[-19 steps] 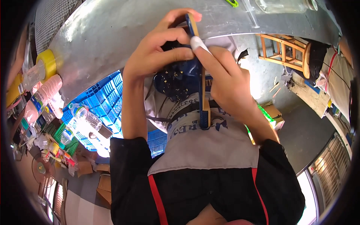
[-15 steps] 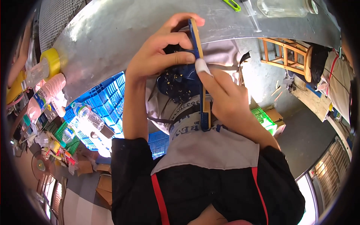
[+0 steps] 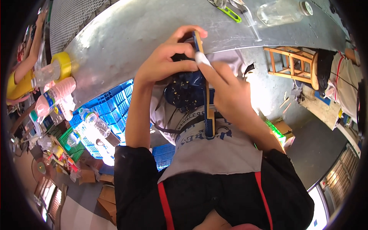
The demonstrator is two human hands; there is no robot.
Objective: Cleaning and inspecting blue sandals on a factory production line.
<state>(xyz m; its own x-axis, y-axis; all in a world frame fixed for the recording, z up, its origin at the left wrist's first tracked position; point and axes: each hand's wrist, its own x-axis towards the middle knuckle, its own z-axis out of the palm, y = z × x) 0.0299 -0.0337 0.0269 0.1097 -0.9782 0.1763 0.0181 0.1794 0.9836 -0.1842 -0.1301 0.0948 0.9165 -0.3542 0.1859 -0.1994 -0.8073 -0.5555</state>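
Left hand (image 3: 160, 65) curled; right hand (image 3: 231, 90) — slanted inward

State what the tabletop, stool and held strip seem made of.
Tabletop: probably bare sheet metal, grey, scratched, with glare. Stool: likely varnished wood, orange-brown bars. Held strip: possibly wood, tan side looking matte; blue side maybe paint or plastic.

"What lies on the metal table (image 3: 126, 42)?"

"A clear jar (image 3: 278, 14) on its side toward the right, and a bright green tool (image 3: 232, 15) left of it."

"And over on the left?"

"A pink bottle (image 3: 57, 94), near a blue crate (image 3: 115, 99)."

"On the floor?"

"A wooden stool (image 3: 314, 71), off to the right."
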